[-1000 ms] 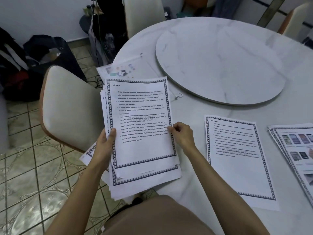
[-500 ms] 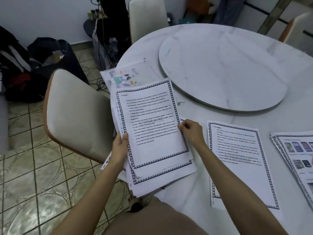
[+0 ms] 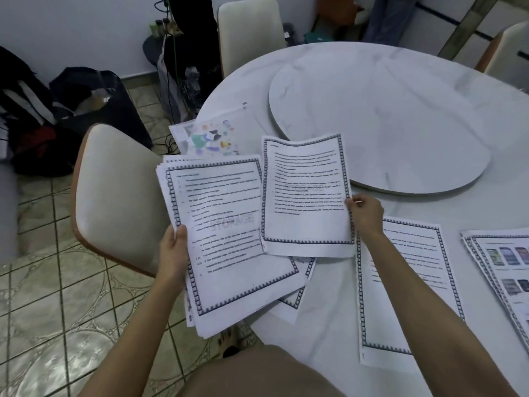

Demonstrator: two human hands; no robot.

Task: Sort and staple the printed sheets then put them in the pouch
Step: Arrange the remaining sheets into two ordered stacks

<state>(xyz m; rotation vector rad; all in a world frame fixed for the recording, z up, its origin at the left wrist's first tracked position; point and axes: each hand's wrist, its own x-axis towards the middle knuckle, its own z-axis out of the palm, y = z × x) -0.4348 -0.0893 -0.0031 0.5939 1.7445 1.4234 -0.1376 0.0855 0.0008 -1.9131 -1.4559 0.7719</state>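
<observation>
My left hand grips the left edge of a stack of printed sheets with a blue patterned border, held over the table's near edge. My right hand pinches the right edge of a single sheet, lifted off the stack and held to its right. A sorted sheet lies flat on the table under my right forearm. Another pile of sheets with phone pictures lies at the far right. The clear pouch with colourful prints lies on the table beyond the stack. No stapler is in view.
The round white marble table carries a raised turntable at its middle. A cushioned chair stands to the left on the tiled floor. Bags lie by the wall. More chairs stand behind the table.
My right hand has pulled the top sheet off the stack and moved it right, uncovering the page below. The stack has tilted in my left hand.
</observation>
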